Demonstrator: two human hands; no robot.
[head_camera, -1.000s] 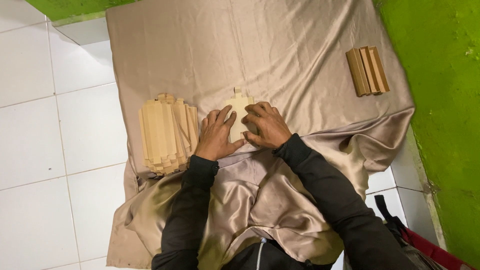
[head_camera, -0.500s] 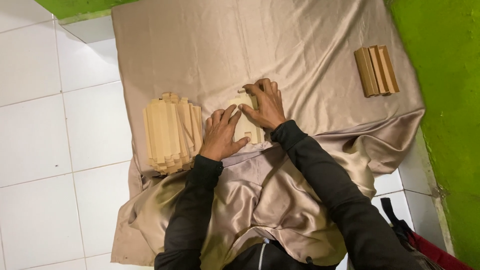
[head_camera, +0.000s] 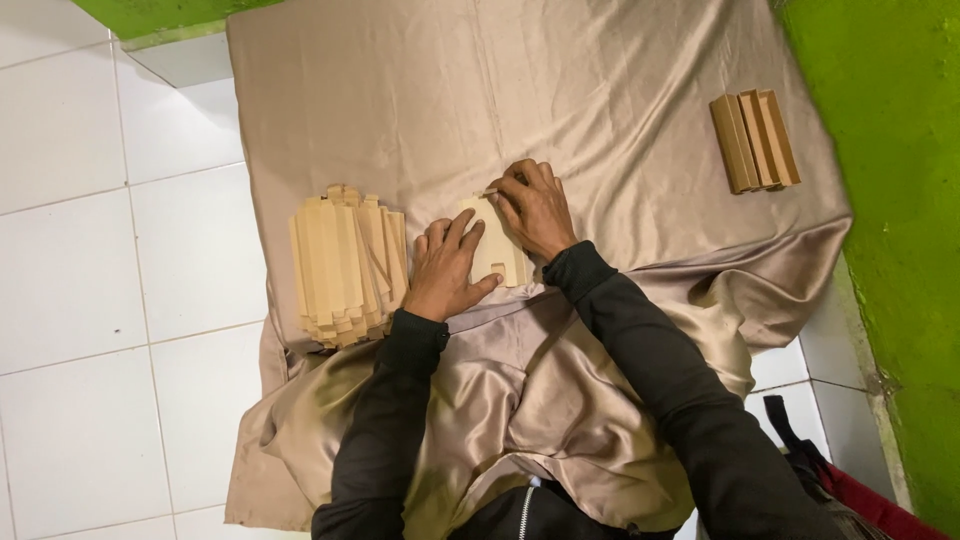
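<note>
Cardboard piece lies flat on cloth, pinned under both hands: left hand fingers spread flat, right hand curled, pinching its far edge. Looks light, thin, bendable; best gripped by edges.

Left hand flat, fingers spread, pressing the near-left part of a pale cardboard piece lying on the tan satin cloth. Right hand over the piece's far edge, at 1 o'clock from the left hand, fingertips curled on it. Loose stack of flat cardboard blanks just beside the left hand at 9 o'clock. Small row of folded cardboard boxes well apart at 2 o'clock, near the green wall. White tiled floor at 9 o'clock.
</note>
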